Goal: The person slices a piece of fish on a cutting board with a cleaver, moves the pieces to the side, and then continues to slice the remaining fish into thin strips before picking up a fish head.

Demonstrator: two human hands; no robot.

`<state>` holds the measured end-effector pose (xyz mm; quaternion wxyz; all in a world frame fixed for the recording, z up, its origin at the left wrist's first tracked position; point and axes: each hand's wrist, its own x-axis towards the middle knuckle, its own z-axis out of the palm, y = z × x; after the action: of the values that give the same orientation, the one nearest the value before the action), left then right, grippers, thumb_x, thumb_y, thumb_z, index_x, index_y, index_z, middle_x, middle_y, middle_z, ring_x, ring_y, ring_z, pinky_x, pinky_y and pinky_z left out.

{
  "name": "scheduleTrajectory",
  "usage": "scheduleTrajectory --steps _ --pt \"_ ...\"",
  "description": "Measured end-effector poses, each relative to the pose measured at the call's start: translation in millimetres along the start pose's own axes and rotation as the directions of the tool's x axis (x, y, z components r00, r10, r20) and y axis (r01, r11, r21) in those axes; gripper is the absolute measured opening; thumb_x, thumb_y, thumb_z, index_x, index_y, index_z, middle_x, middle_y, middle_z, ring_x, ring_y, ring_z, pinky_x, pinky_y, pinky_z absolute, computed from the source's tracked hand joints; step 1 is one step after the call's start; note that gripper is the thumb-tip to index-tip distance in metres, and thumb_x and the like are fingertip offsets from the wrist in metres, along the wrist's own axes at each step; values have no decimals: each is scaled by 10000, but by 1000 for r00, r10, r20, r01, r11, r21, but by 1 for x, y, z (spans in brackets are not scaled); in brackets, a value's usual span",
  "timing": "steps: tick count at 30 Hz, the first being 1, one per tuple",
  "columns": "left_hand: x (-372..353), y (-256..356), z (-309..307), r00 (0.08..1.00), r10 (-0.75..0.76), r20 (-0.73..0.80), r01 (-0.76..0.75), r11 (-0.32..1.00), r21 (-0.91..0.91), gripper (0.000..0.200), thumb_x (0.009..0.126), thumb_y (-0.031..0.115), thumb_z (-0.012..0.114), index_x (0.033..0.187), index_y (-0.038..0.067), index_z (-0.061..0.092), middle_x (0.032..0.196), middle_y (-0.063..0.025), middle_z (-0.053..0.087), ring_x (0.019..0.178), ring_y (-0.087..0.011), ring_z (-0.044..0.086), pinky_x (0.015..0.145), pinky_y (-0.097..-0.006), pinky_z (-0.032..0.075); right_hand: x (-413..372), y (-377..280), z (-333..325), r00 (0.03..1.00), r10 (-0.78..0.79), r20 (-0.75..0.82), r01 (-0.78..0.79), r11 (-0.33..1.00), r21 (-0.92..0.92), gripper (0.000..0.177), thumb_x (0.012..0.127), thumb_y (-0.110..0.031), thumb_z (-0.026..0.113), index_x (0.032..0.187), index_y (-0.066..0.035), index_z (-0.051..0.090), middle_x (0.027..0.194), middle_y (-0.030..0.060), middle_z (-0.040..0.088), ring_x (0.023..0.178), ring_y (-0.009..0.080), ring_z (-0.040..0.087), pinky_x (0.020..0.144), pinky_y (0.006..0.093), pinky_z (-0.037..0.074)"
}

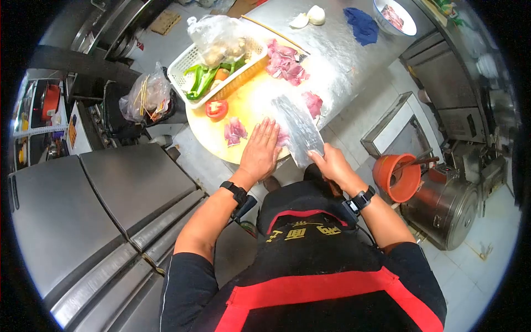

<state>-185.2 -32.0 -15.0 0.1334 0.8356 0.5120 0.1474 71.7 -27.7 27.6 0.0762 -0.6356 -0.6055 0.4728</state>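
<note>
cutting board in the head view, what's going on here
A person works at a round board. The left hand lies flat on a piece of meat, while the right hand grips a cleaver, its blade laid nearly flat beside that hand. More pieces lie across the board, with a halved tomato. A basket with green peppers sits at the far edge.

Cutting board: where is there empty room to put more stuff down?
Bare board lies between the tomato, the basket and the cleaver. The steel counter is free between the meat pile and the blue cloth. Crowded near the left hand.
</note>
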Motion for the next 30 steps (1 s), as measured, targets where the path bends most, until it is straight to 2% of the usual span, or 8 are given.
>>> scheduleTrajectory --steps 3,7,9,12,13,16,20,30 --pt "0 1 -1 1000 -15 -5 15 1000 20 616 978 231 552 1487 -83 402 1576 -255 376 1511 -390 287 1254 -505 198 17 -6 10 978 -164 -127 144 978 -152 496 941 -387 689 958 105 633 897 353 667 869 503 671 767 540 540" --pt "4 -5 -5 997 -44 -65 43 999 -12 560 960 206 596 1436 -64 479 1530 -244 447 1481 -389 347 1239 -509 251 26 -15 6 981 -162 -106 137 969 -206 503 939 -407 688 947 92 629 894 348 669 866 497 674 764 544 539" --pt "18 -17 -18 990 -4 -140 -13 993 -119 453 907 155 667 1315 -26 593 1398 -215 568 1339 -384 504 1150 -486 390 28 -14 4 978 -190 -88 168 963 -212 504 937 -416 690 951 84 628 882 337 675 857 497 675 766 545 540" --pt "40 -14 -36 987 14 -159 -48 976 -214 303 854 106 712 1136 7 659 1198 -176 645 1129 -371 598 1000 -470 486 27 -16 9 983 -151 -104 126 969 -212 507 934 -421 693 962 81 629 871 329 679 844 501 672 762 542 541" --pt "45 -18 -33 978 65 -198 -108 971 -215 198 831 99 711 1006 31 647 1024 -153 621 983 -351 585 883 -467 482 28 -16 9 982 -150 -114 124 970 -209 507 934 -421 693 962 81 629 871 329 679 844 501 672 762 542 541" --pt "51 -20 -41 990 130 -61 -137 982 -132 157 843 95 700 970 27 638 968 -133 606 950 -342 570 853 -445 473 28 -13 12 986 -125 -109 100 973 -209 515 928 -424 701 976 84 631 863 327 680 828 506 671 754 539 545" --pt "55 -22 -45 983 175 63 -163 973 -162 116 827 79 696 913 44 627 928 -109 594 926 -330 550 834 -437 461 40 -27 12 976 -162 -144 135 975 -177 526 929 -432 700 990 86 635 876 331 681 839 505 678 739 537 552" --pt "49 -30 -42 958 283 39 -279 957 -75 110 776 90 672 877 112 633 912 -47 608 923 -278 547 844 -401 429 -13 6 13 992 -113 -53 104 983 -149 496 936 -418 688 1014 69 637 885 315 692 846 489 690 752 529 562"
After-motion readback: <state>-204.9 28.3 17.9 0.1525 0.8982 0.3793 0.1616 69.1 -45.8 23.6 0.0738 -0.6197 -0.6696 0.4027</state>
